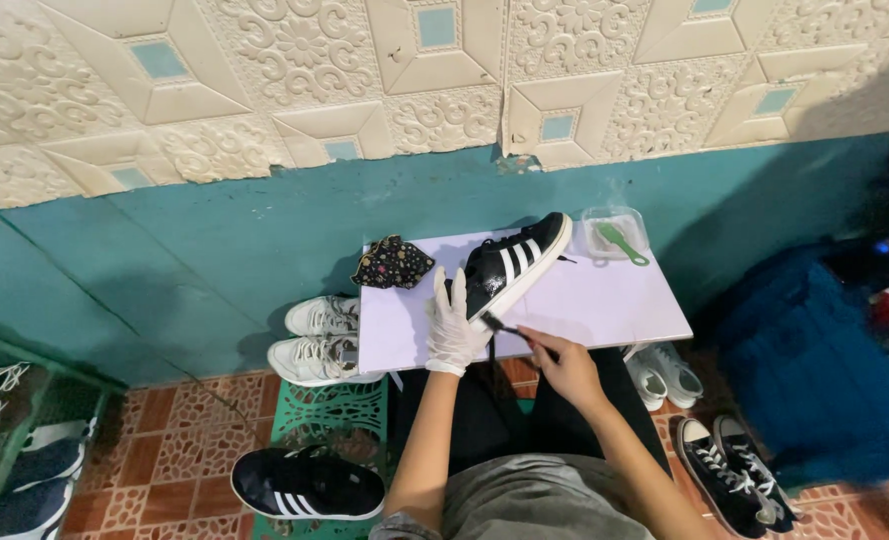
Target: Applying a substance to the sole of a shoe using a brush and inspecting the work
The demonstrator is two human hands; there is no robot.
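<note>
Left hand (454, 325) gloved, grip closed, forearm extended; right hand (563, 362) bare, pinching.

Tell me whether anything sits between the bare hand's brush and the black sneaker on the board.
Nothing visible does. The right hand holds the small brush, its tip at the black sneaker, which the gloved left hand steadies on the white board.

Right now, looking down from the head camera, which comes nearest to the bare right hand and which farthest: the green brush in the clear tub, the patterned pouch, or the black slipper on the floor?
From the right hand:
1. Green brush, in the tub at the table's back right.
2. Patterned pouch, at the back left of the table.
3. Black slipper, on the floor at lower left.
</note>
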